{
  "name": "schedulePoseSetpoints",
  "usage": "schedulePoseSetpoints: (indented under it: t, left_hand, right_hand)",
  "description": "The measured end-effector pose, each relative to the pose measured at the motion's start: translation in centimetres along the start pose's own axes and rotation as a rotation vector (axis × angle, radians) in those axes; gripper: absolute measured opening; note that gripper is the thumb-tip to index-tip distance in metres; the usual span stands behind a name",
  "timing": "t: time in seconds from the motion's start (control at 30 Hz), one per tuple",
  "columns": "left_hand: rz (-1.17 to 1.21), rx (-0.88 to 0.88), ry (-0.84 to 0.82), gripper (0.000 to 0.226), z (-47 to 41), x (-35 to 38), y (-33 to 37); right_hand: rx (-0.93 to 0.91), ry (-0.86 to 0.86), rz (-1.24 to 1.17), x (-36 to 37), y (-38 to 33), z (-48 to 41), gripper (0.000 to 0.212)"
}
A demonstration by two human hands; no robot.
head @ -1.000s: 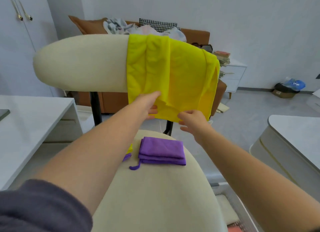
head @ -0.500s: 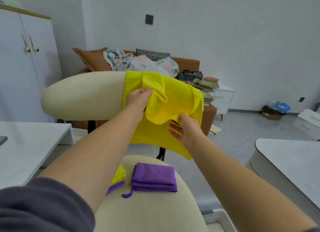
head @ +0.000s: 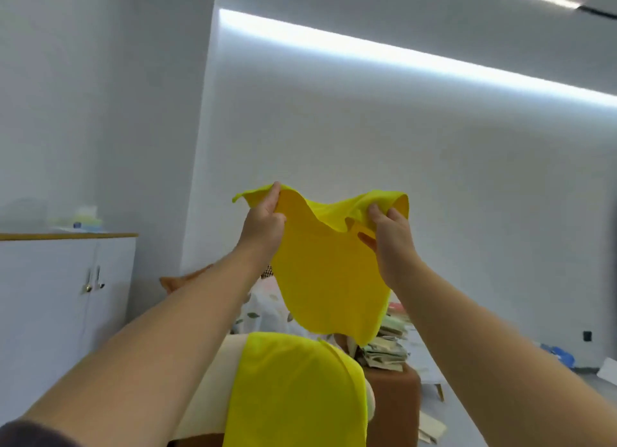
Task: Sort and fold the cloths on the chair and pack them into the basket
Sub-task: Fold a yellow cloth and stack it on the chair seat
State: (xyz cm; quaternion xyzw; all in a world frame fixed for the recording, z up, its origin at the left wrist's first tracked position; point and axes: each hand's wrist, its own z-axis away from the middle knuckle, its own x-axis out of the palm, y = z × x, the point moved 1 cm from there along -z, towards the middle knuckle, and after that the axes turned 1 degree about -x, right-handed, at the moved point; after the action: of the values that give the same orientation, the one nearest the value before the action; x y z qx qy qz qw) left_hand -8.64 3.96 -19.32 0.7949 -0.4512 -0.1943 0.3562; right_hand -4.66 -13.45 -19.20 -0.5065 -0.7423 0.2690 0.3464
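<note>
Lighting: bright, even. Source: long white ceiling light strip (head: 417,59), glaring, above left hand (head: 263,226) and right hand (head: 390,236). Focus: soft overall; edges bowed.

A home living room: a brown sofa (head: 394,400) heaped with clothes (head: 263,309) far ahead, a white cupboard (head: 63,299) on the left.
</note>
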Motion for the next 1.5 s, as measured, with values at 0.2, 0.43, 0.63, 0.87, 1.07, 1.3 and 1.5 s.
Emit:
schedulePoseSetpoints:
  t: [0.2, 0.43, 0.63, 0.87, 1.07, 1.3, 1.5]
  left_hand:
    - [-0.257, 0.183, 0.063, 0.076, 1.0, -2.3, 8.4]
    - [-0.63, 0.326, 0.206, 0.067, 3.9, -4.0, 13.7]
    - [-0.786, 0.481, 0.44, 0.018, 5.4, -6.5, 16.4]
    - [-1.023, 0.388, 0.421, 0.013, 6.0, -8.8, 18.1]
    - [-1.226, 0.604, 0.006, 0.02, 6.6, -10.9, 19.3]
    - [-1.178, 0.142, -0.124, 0.018, 6.2, -12.3, 18.4]
    - [-1.194, -0.165, -0.365, 0.012, 6.5, -11.9, 18.8]
  right_hand:
    - [-0.127, -0.002, 0.012, 1.1, -7.8, 0.8, 0.024]
    - [-0.15, 0.026, 0.097, 1.7, -12.3, 2.6, 0.023]
    - [-0.1, 0.12, 0.288, 0.9, -14.8, 3.5, 0.018]
    - [-0.03, 0.164, 0.607, -0.6, -17.0, 4.6, 0.031]
    - [0.043, 0.237, 0.263, -1.3, -18.7, 5.0, 0.032]
    - [-0.008, 0.057, 0.327, -1.9, -18.0, 5.1, 0.026]
    - [0.177, -0.44, 0.48, -1.8, -17.8, 6.0, 0.031]
